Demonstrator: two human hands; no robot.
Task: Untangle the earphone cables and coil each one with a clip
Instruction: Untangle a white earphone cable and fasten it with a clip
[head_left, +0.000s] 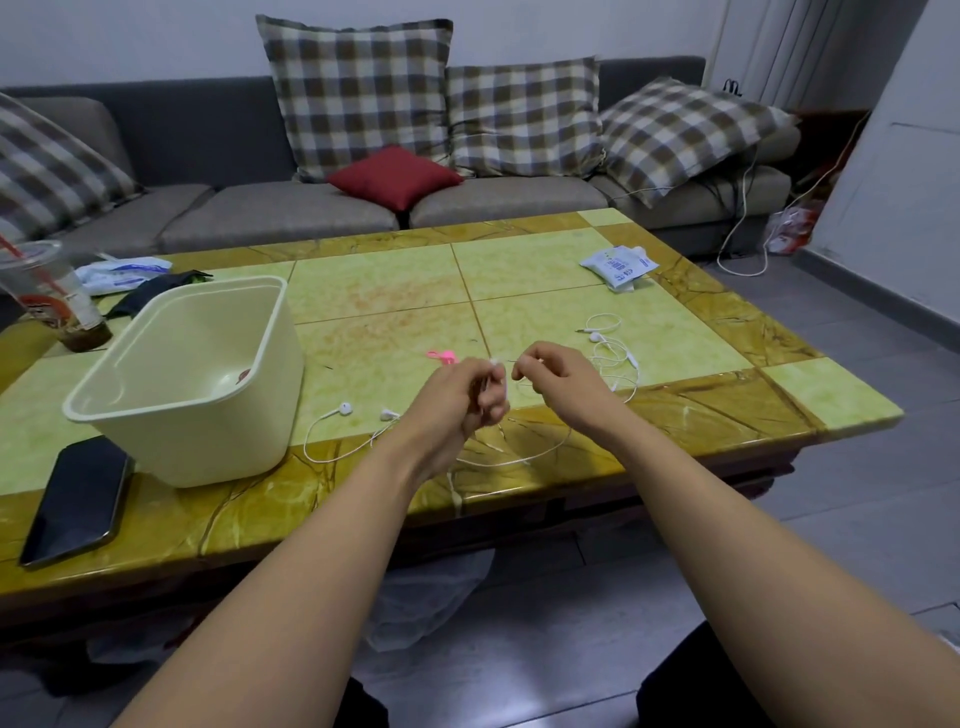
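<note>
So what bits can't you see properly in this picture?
Head view only:
- Thin white earphone cable: its path inside the left hand and right hand is covered by curled fingers.
- Small pink clip: partly behind the left hand, shape unclear.
- Reddish thing in the cream plastic tub: mostly hidden by the tub's wall.
- White packet: print too small.
</note>
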